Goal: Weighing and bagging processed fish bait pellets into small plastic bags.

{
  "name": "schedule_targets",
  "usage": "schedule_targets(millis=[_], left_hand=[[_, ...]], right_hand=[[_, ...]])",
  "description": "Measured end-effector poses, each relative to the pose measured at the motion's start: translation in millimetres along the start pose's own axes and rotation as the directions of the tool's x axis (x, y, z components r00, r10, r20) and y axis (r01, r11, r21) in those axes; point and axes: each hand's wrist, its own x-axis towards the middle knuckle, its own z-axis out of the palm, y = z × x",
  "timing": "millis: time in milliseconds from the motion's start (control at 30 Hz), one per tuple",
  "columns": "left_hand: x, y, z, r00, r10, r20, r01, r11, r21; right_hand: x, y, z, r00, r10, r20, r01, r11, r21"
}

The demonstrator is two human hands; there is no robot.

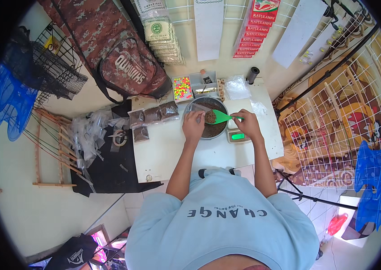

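Observation:
A grey round bowl (214,137) of brown granules (215,130) stands in front of me on the white table. My right hand (247,124) grips the handle of a green plastic scoop (222,117), whose tip carries brown pellets (210,117) above the bowl. At the scoop's tip, my left hand (194,125) pinches a clear plastic bag (197,108); how far the scoop reaches into the bag cannot be made out. Beside the bowl, partly under my right hand, sits a digital scale (233,139) with a lit green display.
Several filled bags (152,114) lie left of the bowl. Behind it are a tray of coloured bits (182,88) and a compartment box (194,79). Empty clear bags (237,88) and a black cylinder (252,75) stand back right. A tape roll (119,138) lies on black cloth (109,168).

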Motion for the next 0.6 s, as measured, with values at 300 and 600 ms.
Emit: schedule_targets(millis=[300,600], left_hand=[[9.0,9.5,-8.0,1.0,0.011,-0.019,-0.011,1.0,-0.004],[29.2,9.2,-13.0,0.996,0.017,-0.086,-0.022,0.998,-0.054]], right_hand=[[28.7,-54.0,-4.1,0.975,-0.217,-0.045,0.187,0.915,-0.357],[56.3,-105.4,-12.3,0.901,-0.434,0.017,0.342,0.684,-0.644]])
